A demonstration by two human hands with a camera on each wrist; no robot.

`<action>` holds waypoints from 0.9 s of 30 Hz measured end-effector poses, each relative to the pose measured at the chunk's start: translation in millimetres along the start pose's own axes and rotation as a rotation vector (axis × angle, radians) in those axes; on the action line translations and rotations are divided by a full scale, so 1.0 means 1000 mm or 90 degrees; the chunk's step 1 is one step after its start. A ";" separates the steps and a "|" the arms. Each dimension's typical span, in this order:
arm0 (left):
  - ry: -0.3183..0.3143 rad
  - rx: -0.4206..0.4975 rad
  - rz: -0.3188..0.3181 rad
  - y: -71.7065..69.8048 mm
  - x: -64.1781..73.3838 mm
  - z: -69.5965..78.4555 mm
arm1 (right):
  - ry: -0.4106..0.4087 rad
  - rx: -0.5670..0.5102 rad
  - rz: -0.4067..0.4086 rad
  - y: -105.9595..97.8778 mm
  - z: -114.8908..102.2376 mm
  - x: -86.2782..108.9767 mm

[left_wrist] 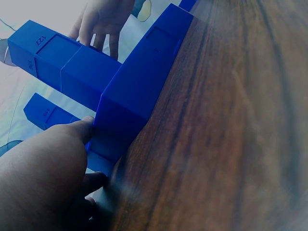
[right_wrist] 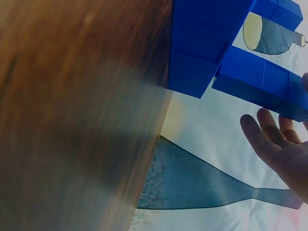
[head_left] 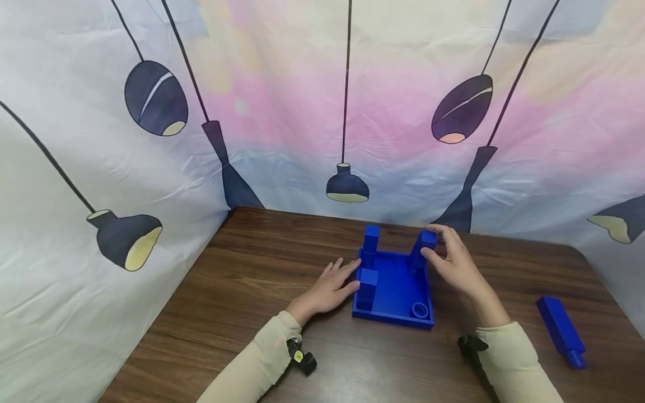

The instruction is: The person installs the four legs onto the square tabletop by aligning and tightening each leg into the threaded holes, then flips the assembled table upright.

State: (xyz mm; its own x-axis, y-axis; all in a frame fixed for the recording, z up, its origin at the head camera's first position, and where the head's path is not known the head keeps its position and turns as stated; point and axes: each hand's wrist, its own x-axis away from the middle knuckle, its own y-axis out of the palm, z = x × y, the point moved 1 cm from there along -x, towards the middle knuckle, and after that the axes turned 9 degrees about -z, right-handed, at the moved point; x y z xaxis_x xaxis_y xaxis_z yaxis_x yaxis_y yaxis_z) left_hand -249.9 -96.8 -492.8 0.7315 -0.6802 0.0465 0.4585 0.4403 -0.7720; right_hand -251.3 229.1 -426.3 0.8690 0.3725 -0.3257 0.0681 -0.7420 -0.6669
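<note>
A square blue tray (head_left: 395, 288) with a low rim lies on the table. Blue square posts stand in it: one at the far left corner (head_left: 371, 240), a near left post (head_left: 368, 288) and a far right post (head_left: 418, 252). My right hand (head_left: 456, 263) pinches the top of the far right post between thumb and fingers; this post (right_wrist: 262, 79) leans slightly. At the near right corner sits a round ring socket (head_left: 420, 310). My left hand (head_left: 325, 291) lies beside the tray, fingers extended, its fingertips and thumb at the left wall (left_wrist: 127, 108).
Off to the right, a loose blue post (head_left: 559, 327) with a round peg end lies on the wooden table (head_left: 242, 313). Behind the table's far edge hangs a cloth (head_left: 302, 112) printed with lamps. Black wrist cameras sit on both sleeves.
</note>
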 end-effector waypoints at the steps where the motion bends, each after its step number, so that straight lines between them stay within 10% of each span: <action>1: 0.000 0.000 0.001 0.000 0.000 0.000 | 0.003 -0.001 0.000 0.000 0.000 0.000; 27: 0.001 0.001 0.001 -0.001 -0.001 0.001 | 0.023 -0.006 0.006 -0.004 0.001 -0.002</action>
State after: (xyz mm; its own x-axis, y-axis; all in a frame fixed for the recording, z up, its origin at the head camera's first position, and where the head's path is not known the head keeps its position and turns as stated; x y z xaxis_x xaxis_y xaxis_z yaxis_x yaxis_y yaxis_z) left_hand -251.2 -96.2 -491.4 0.7315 -0.6805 0.0441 0.4582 0.4425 -0.7709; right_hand -253.7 231.6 -423.7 0.8869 0.3450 -0.3071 0.0643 -0.7507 -0.6575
